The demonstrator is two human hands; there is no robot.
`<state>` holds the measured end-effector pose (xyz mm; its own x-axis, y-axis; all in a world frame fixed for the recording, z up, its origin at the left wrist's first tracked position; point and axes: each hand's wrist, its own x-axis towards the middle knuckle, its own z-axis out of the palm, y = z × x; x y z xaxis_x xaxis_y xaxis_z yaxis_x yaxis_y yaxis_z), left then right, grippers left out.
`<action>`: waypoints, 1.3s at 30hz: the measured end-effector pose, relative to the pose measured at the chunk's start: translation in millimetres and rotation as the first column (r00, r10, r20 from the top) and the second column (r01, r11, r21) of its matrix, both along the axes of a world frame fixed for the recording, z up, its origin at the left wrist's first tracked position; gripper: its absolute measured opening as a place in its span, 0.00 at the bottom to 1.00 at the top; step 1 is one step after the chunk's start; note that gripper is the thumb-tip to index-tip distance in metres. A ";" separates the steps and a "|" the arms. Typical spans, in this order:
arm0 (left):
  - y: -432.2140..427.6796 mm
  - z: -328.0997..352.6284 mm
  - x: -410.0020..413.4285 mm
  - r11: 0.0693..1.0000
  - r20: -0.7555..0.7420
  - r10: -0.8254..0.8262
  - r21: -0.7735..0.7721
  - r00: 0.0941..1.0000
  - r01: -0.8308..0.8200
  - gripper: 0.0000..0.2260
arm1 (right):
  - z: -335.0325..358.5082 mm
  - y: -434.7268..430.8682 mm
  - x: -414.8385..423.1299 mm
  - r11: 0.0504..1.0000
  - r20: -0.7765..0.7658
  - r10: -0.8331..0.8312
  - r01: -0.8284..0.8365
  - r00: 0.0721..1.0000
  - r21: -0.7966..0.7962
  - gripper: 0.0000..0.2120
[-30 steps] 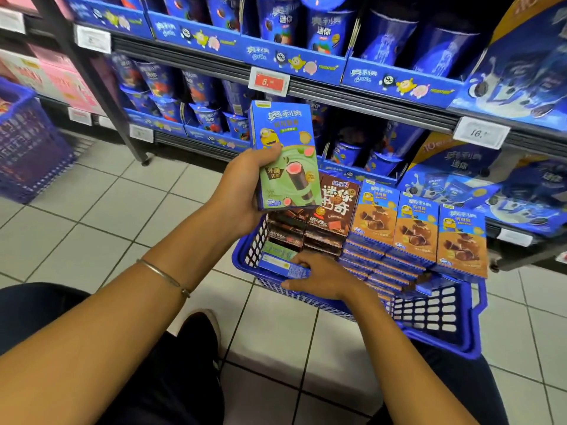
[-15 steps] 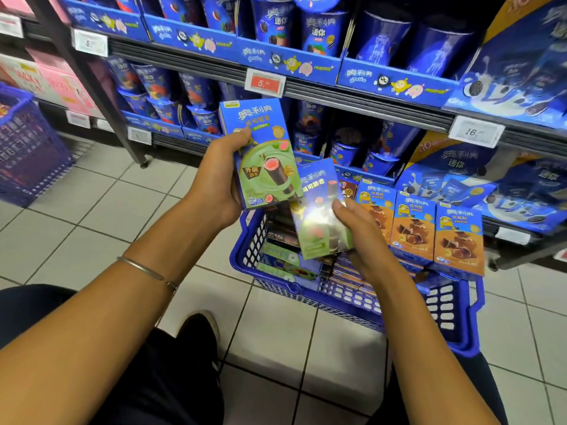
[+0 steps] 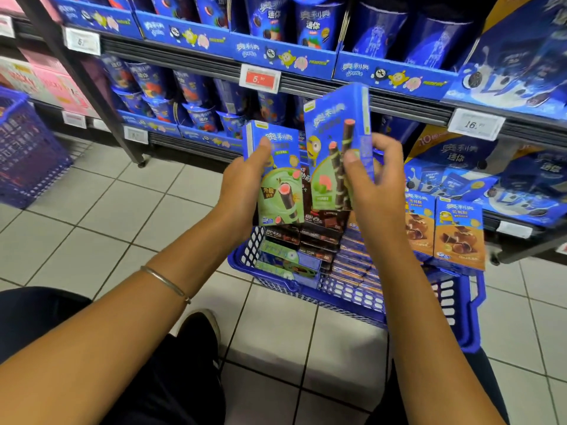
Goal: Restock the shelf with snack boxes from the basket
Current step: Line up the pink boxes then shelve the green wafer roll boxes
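Left hand (image 3: 245, 182): one green snack box (image 3: 280, 182) gripped upright, thumb laid across its front | right hand (image 3: 379, 179): second green snack box (image 3: 333, 139) pinched at its edge, held higher | both boxes held above blue basket (image 3: 460, 305) | two orange boxes (image 3: 458, 234) seen upright at its right.

The floor (image 3: 92, 210) is pale square tiles, and a black shoe (image 3: 201, 329) stands on it. A blue basket (image 3: 27, 154) sits far to the left (it looks blurry), with pink boxes (image 3: 52, 84) above it. A red price tag (image 3: 260, 78) shows a 5; a white price tag (image 3: 475, 124) shows 16.
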<state>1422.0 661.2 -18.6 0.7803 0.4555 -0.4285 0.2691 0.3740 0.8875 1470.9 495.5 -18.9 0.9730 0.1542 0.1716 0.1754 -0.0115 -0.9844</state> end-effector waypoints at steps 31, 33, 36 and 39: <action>4.6 -11.5 -10.4 0.963 0.172 0.270 -0.074 0.947 -0.261 0.20 | -146.2 34.8 -16.4 0.979 -0.609 0.186 -0.195 0.771 0.052 0.18; 7.7 -7.1 -13.8 0.952 0.152 0.264 -0.198 0.953 -0.232 0.24 | -163.4 30.9 -9.7 0.815 -0.422 0.098 -0.316 0.901 -0.486 0.10; 8.4 -1.2 -17.8 0.934 0.150 0.260 -0.292 0.954 -0.209 0.27 | -176.2 22.1 -7.2 0.363 -0.403 0.169 -0.437 0.899 -0.823 0.19; 7.8 1.6 -19.1 0.925 0.156 0.248 -0.332 0.956 -0.186 0.28 | -188.6 17.2 -5.6 0.135 -0.409 0.163 -0.431 0.898 -0.892 0.24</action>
<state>1402.9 669.0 -17.0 0.7585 0.4913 -0.4280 -0.0134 0.6684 0.7436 1465.3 512.7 -207.5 0.7918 0.3468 -0.5029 0.2511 -0.9352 -0.2495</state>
